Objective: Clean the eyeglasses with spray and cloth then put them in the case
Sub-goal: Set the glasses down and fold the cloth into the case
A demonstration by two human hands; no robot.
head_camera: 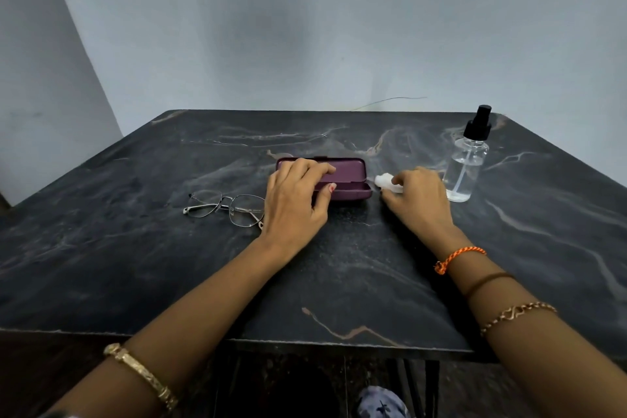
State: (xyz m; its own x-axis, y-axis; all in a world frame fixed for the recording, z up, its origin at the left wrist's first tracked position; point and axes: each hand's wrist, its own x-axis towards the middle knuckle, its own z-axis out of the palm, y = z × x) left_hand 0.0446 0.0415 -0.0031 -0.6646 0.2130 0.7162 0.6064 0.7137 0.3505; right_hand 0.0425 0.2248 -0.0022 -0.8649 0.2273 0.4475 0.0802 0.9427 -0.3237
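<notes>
Both hands at the case, glasses lying loose

Left hand [294, 200] curls over the purple case [342, 180] at table [135, 265] centre, thumb on its front edge; right hand [415, 197] pinches a white cloth [386, 181] at the case's 3 o'clock. Eyeglasses [225, 209] lie at 8 o'clock, spray bottle [466, 163] at 3.

Glasses, case, cloth and spray on the table.
Thin-framed eyeglasses [226, 208] lie open left of the purple case [342, 178]; white cloth [386, 181] and upright clear spray bottle [466, 163] to its right.
</notes>
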